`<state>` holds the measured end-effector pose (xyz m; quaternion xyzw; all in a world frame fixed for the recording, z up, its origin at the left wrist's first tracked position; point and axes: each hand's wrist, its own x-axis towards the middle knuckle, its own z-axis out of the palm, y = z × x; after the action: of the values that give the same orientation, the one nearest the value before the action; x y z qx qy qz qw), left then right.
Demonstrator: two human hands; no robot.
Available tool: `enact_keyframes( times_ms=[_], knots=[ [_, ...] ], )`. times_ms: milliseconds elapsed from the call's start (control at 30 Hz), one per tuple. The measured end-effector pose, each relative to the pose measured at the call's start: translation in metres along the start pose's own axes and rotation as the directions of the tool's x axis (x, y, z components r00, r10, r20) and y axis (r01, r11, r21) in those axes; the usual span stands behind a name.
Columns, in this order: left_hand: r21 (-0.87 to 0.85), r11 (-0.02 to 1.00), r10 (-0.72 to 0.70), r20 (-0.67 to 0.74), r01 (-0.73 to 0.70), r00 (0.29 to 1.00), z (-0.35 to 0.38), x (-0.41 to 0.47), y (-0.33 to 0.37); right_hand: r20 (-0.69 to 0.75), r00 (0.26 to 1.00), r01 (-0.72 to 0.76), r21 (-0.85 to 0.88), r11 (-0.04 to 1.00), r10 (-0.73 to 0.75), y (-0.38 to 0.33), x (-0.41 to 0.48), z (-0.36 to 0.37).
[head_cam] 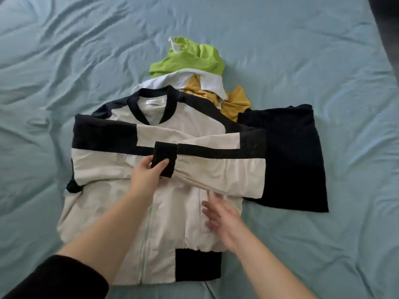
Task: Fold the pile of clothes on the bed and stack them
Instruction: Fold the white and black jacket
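The cream-and-black jacket (pixel 121 190) lay face up on the bed sheet (pixel 64 50), sleeves crossed over its chest, the left hand (pixel 149 175) pinching one black cuff (pixel 165 155). Beyond the collar sat the crumpled pile (pixel 190 59); the right hand (pixel 220 216), blurred, spread loose fingers over the jacket's front. A black garment (pixel 291 160) lay flat alongside, rightmost.

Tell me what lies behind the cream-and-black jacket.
Behind the jacket lie a crumpled white garment, mustard garment and green garment. The jacket overlaps the white and mustard ones' near edges, hiding them.
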<state>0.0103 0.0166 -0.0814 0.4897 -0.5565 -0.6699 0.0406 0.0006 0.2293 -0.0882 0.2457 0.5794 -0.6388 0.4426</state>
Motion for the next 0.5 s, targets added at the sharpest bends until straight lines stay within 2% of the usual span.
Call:
enact_keyframes(
  times_ms=[33,100,167,267,400,500],
  knots=[
    [0.013,1.000,0.010,-0.010,-0.009,1.000,-0.020,0.009,0.006,-0.001,0.999,-0.051,0.164,0.985,0.051,-0.003,0.007,0.002],
    [0.011,0.999,0.034,-0.051,-0.034,0.998,-0.060,0.030,0.020,-0.026,0.998,-0.034,0.403,0.915,0.049,-0.013,0.019,0.008],
    [-0.015,0.999,0.048,-0.109,-0.050,0.993,-0.099,0.052,0.032,-0.045,0.999,0.005,0.496,0.868,0.020,-0.022,0.032,0.018],
    [-0.044,0.998,0.024,-0.197,-0.033,0.980,-0.146,0.083,0.038,-0.053,0.998,-0.004,0.471,0.882,0.033,-0.028,0.051,0.042],
    [0.184,0.983,0.050,-0.278,0.002,0.959,-0.182,0.116,0.027,-0.076,0.996,-0.012,0.339,0.941,0.041,-0.025,0.076,0.073],
    [0.284,0.959,0.082,-0.319,0.012,0.944,-0.193,0.130,0.017,-0.113,0.992,-0.022,0.252,0.968,0.052,-0.018,0.090,0.088]
  ],
)
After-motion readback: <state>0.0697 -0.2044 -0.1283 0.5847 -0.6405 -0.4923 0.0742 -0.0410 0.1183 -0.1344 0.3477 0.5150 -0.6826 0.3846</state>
